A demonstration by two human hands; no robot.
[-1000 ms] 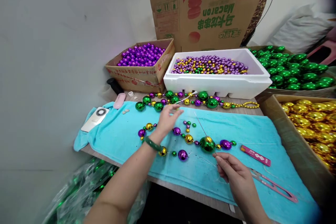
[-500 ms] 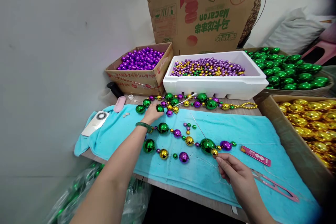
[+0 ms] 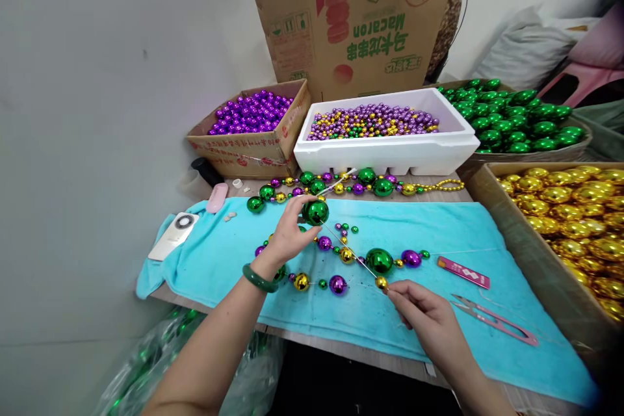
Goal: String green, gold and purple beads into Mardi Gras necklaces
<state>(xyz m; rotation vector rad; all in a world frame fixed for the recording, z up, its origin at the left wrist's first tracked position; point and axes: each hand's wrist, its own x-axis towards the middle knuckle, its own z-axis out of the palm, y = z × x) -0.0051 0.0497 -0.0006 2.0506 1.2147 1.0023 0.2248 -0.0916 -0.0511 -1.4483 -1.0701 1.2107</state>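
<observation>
My left hand [image 3: 292,229], with a green bangle at the wrist, grips a large green bead [image 3: 316,211] above the blue towel [image 3: 419,221]. In my right hand [image 3: 414,302] is a long thin needle [image 3: 351,250], pinched near a small gold bead [image 3: 381,282] that sits on it. The needle's far end reaches the green bead; whether it has entered the hole I cannot tell. Beneath my hands lies a strand of purple, gold and green beads [image 3: 379,261]. Closer to me is a shorter row ending in a purple bead [image 3: 338,285].
A finished-looking bead strand [image 3: 383,187] lies behind the towel. Purple beads fill a carton [image 3: 244,146]; small mixed beads fill a white foam box [image 3: 385,155]. Green and gold beads [image 3: 580,195] stand right. Pink thread snips [image 3: 497,320] and a pink packet [image 3: 463,272] lie on the towel.
My left hand has lifted a large green bead from the towel's back edge and brought it right to the needle's end. The needle has tilted lower toward the left.
</observation>
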